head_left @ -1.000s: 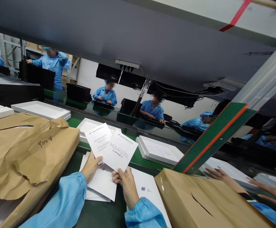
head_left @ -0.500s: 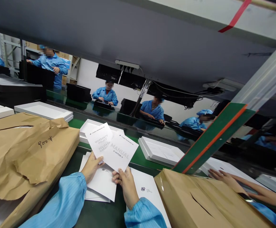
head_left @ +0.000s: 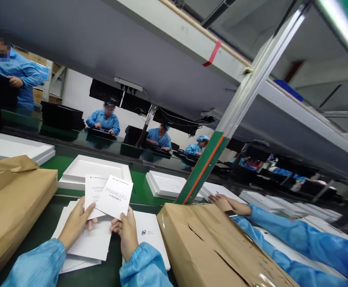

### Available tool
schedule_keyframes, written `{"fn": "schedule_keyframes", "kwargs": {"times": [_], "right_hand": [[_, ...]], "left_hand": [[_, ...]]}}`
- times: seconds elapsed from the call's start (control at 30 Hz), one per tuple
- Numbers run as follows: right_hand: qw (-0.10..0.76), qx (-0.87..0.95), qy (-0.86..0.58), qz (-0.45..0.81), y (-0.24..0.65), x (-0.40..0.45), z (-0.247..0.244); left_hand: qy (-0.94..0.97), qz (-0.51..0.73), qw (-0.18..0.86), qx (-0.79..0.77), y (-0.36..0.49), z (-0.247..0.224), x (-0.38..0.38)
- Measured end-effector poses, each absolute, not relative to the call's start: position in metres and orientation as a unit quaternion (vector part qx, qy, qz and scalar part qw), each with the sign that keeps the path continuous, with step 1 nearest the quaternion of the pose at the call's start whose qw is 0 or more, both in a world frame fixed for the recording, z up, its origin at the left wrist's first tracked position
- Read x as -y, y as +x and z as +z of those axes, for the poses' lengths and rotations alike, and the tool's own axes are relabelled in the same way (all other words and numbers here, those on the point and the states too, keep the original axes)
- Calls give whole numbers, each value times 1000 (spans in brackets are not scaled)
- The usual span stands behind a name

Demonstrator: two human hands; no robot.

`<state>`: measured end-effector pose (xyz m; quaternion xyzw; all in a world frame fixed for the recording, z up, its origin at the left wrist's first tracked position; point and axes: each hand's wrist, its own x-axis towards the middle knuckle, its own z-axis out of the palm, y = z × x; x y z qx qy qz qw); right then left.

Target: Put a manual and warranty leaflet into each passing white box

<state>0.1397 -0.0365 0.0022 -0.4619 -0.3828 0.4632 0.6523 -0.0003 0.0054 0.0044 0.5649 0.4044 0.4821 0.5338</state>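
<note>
In my left hand point(head_left: 79, 222) is a white warranty booklet point(head_left: 92, 192), pinched at its lower edge. My right hand point(head_left: 127, 233) grips the lower corner of a white manual point(head_left: 116, 196), which overlaps the warranty booklet like a fan. Both are tilted up with their printed fronts towards me. Under my hands lies a loose pile of white booklets point(head_left: 91, 241). To the right of my right hand is another white booklet stack point(head_left: 150, 237) with a small dark logo, partly covered by that hand and its sleeve.
Brown paper packages flank the hands, one left point(head_left: 21, 207) and one right point(head_left: 203, 247). White box trays point(head_left: 72, 171) sit on the green conveyor point(head_left: 139, 191). A slanted post point(head_left: 202, 169) rises behind the right package. A co-worker's hands point(head_left: 226, 202) reach in from the right.
The view has swung to the right, so everything appears further left. The manual and warranty booklet stay in my hands, now held lower and closer together.
</note>
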Motion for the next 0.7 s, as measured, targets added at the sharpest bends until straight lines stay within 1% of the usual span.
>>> {"fn": "schedule_keyframes", "kwargs": {"times": [0.17, 0.33, 0.43, 0.53, 0.7], "right_hand": [[648, 401, -450, 465, 141, 39, 14], [678, 418, -419, 437, 157, 37, 34], [707, 397, -405, 423, 172, 40, 46], [733, 377, -389, 411, 184, 42, 57], [730, 372, -385, 425, 190, 41, 64]], "left_hand": [[594, 467, 509, -412, -12, 6, -13], [613, 469, 485, -411, -23, 29, -22], [563, 498, 497, -433, -17, 50, -42], [490, 511, 509, -489, -9, 66, -76], [420, 510, 527, -535, -11, 73, -119]]}}
